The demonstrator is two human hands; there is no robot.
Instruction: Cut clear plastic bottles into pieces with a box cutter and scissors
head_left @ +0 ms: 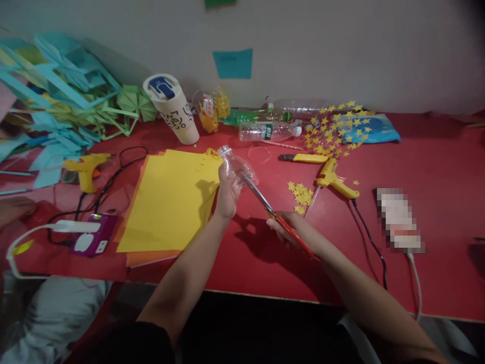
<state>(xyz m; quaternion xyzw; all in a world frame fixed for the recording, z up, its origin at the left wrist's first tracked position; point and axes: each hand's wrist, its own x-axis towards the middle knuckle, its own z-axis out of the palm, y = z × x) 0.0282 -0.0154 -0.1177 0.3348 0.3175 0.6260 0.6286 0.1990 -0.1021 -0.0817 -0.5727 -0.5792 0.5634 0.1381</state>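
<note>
My left hand (228, 194) is closed around the cut top part of a clear plastic bottle (239, 166), its neck with a white rim pointing up and left. Red-handled scissors (290, 232) are in my right hand (290, 226), fingers wrapped about the handles. The blades reach up and left to the bottle's lower edge; whether they are closed on the plastic I cannot tell. Left of my hands lies a stack of yellow paper (162, 202) with orange sheets under it. A small heap of yellow paper stars (302, 196) lies beyond my right hand.
Beyond my hands lie a labelled clear bottle (250, 132), a green bottle (257, 116) and a yellow cutter (308, 158). Yellow glue guns (335, 179) (87, 169) trail cords. A tumbler (176, 114) stands near the wall. Left are paper shapes (76, 71), a purple power strip (94, 235) and another person's hand (17, 210).
</note>
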